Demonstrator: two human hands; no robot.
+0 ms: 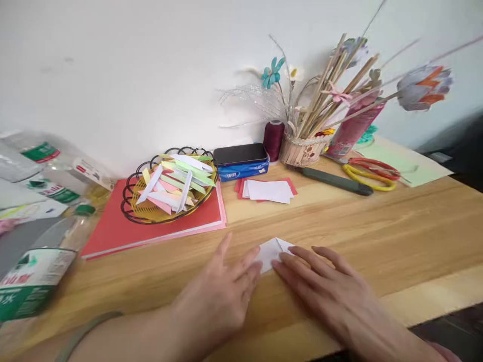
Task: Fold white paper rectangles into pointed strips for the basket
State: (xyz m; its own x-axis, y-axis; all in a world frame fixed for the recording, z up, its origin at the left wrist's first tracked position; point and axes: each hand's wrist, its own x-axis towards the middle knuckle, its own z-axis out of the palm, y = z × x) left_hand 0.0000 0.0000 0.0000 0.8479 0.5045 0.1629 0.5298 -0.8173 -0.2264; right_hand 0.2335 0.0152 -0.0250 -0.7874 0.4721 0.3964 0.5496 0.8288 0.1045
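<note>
A small white paper [270, 252] with folded edges lies on the wooden table, between my two hands. My left hand [222, 286] touches its left side with the fingertips, the index finger raised and apart from the others. On the right side of the paper rest the fingertips of my right hand [328, 286], its fingers spread and pressed flat. Part of the paper's right side is hidden under them. Behind it, a small stack of white slips [268, 191] lies on red slips [239, 187].
A basket of folded paper strips [134, 205] stands on red sheets [109, 226]. Behind are a phone [240, 154] on a blue box [243, 171], maroon thread [273, 140] and a flower pot [302, 152]. Scissors [372, 171] and a dark green-handled tool [335, 181] lie right; bottles [37, 271] left.
</note>
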